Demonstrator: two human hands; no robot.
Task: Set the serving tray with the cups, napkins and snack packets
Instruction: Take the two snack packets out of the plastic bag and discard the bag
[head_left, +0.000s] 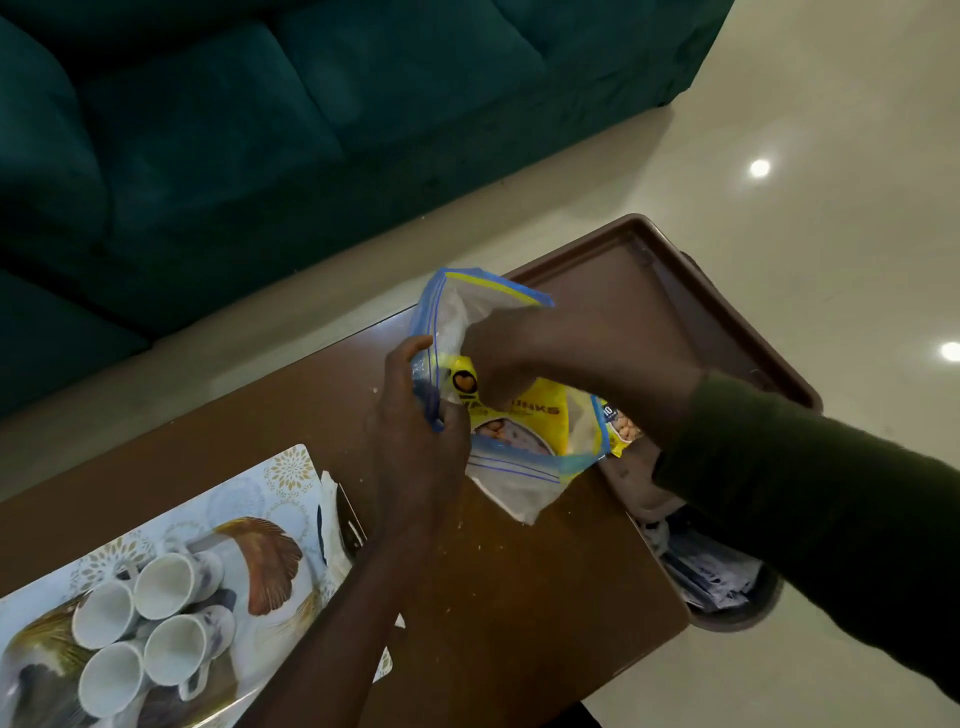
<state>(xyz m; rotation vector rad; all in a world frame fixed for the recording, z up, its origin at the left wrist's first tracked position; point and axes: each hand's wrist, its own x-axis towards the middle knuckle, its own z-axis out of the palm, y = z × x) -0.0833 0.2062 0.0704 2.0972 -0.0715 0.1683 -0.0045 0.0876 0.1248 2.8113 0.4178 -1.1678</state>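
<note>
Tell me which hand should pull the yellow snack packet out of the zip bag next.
Right. The right hand is already inside the zip bag, on the yellow snack packet. The left hand grips the bag's rim, holding its mouth open.

Dim, two ceiling-light glares on floor (831, 156), soft blur

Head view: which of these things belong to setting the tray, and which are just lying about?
For the job:
- brown tray, bare
- four white cups on the patterned mat
- zip bag, held by both hands: left, right reaching inside
- yellow snack packets in it
- white napkins under the bag

Lying about:
- green sofa
- bin beside the table
</note>
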